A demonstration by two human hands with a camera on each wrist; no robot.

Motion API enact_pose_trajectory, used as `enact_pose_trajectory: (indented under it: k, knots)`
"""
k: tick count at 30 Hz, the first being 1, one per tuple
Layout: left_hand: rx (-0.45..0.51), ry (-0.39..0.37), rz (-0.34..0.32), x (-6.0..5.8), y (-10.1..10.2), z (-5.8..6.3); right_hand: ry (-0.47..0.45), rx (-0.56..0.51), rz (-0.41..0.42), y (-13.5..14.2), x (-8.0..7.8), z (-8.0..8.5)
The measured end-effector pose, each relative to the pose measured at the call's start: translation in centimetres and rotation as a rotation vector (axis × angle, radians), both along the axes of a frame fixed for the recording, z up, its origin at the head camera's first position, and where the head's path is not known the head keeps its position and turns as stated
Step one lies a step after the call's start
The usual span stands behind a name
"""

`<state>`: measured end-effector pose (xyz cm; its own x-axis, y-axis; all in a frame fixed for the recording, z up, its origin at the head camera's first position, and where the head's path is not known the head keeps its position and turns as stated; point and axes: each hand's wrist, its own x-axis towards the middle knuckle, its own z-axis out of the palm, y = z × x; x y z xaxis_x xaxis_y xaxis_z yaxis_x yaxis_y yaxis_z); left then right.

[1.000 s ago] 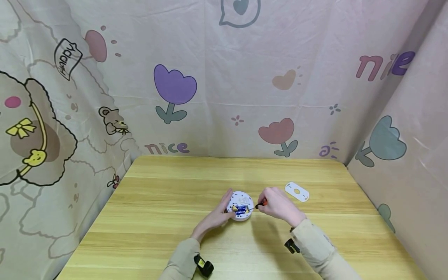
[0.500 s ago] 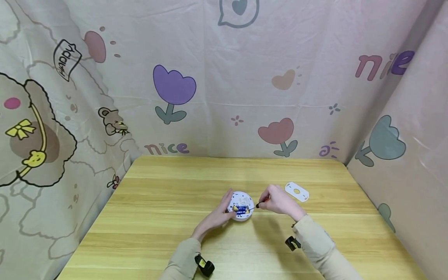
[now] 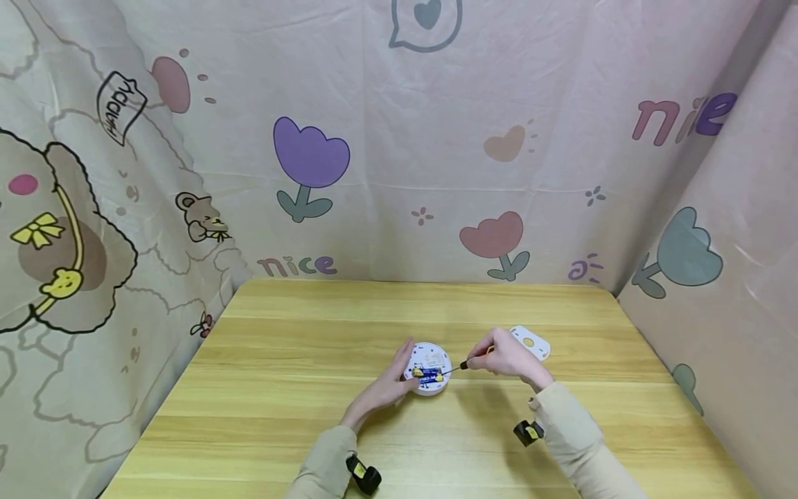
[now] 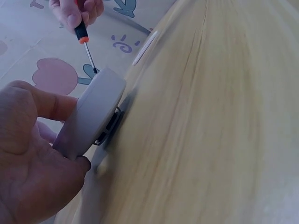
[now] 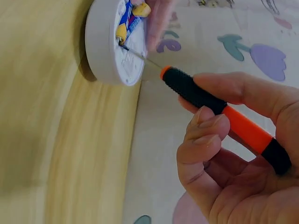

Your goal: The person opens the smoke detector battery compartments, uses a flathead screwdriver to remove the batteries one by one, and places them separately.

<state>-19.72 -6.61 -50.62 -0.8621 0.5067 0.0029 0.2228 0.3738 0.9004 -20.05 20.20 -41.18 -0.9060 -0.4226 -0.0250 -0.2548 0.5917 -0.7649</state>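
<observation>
Fingers bent round the rim here: the left hand grips the white round device from its left side, thumb along the near edge, other fingers at the far left edge, with a gap between them. A beige sleeve sits behind that hand, a black wrist camera beside it. And there's the device itself, near the middle of the wooden tabletop, its battery side up; the left wrist view shows it tilted, a black looped part under it, though whether that touches the wood I can't tell. A blue-and-yellow battery lies in the recess; whether there's more than one is hard to make out. In from the right comes the screwdriver, tip inside the device, right by the battery's end! Contact with the battery itself is unclear. On its black and orange handle, the right hand: fingertips pinching the black front part, the others curled below, handle end against the palm. Farthest right, a white flat plate with a round hole lies on the wood, partly hidden by that hand.
</observation>
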Motion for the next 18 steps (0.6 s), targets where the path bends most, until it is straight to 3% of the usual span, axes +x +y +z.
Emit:
enact_pose_trajectory:
  k: [18]
  knots:
    - [0.008,0.004,0.000,-0.1,-0.4,-0.4,-0.130,-0.190,-0.039,1.8,0.2,-1.8]
